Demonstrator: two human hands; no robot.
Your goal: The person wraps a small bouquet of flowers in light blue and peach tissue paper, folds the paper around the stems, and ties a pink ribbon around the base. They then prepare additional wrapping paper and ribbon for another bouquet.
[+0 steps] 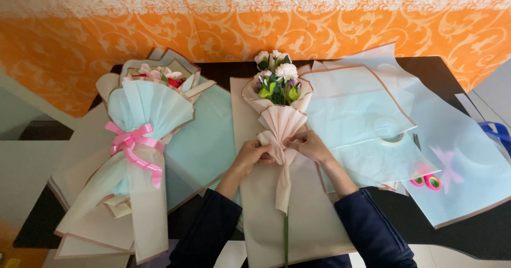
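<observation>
A small bouquet (280, 89) of white and purple flowers lies in the middle of the table, wrapped in pleated peach paper (282, 121). Its green stem (286, 238) sticks out below the wrap. My left hand (251, 155) and my right hand (308, 144) pinch the gathered paper at the bouquet's neck from either side. Under it lies a beige wrapping sheet (306, 214).
A finished bouquet (136, 140) in pale blue and beige paper with a pink ribbon bow (133, 143) lies at the left. Pale blue sheets (356, 105) cover the right side, over a tape roll (393, 136) and pink-handled scissors (426, 181). An orange patterned cloth (255, 23) hangs behind.
</observation>
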